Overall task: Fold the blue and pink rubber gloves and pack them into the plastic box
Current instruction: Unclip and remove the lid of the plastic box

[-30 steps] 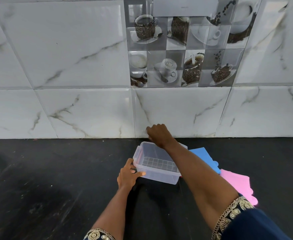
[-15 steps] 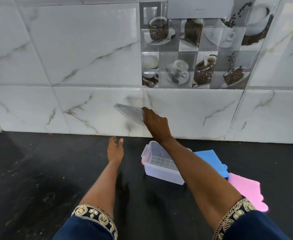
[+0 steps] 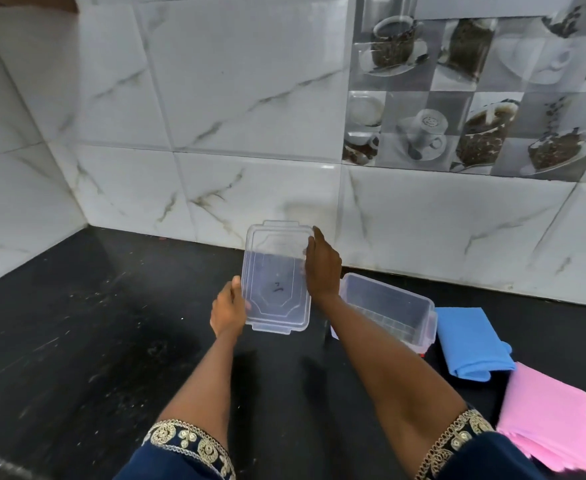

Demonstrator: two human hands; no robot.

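Two bare hands hold a clear rectangular plastic lid above a black stone counter, the left hand closed on its near left edge with the thumb on top, the right hand closed along its far right edge with fingers curled behind the rim. Tilted toward the camera, the lid shows a small dark mark near its middle and a tab at each short end. Just right of the right wrist, the open clear plastic box sits on the counter, uncovered, a ribbed grid visible on its floor and pale pink latches at its ends; the forearm crosses in front of its near left corner. Beyond the box, farther to the right of the grip, a folded blue rubber glove lies flat beside the box's end latch. A flat pink rubber glove lies nearer the camera, its edge next to the blue one. Dark blue sleeves with gold embroidered cuffs frame both forearms. White marble-veined wall tiles and a grey coffee-cup picture tile rise behind the counter.
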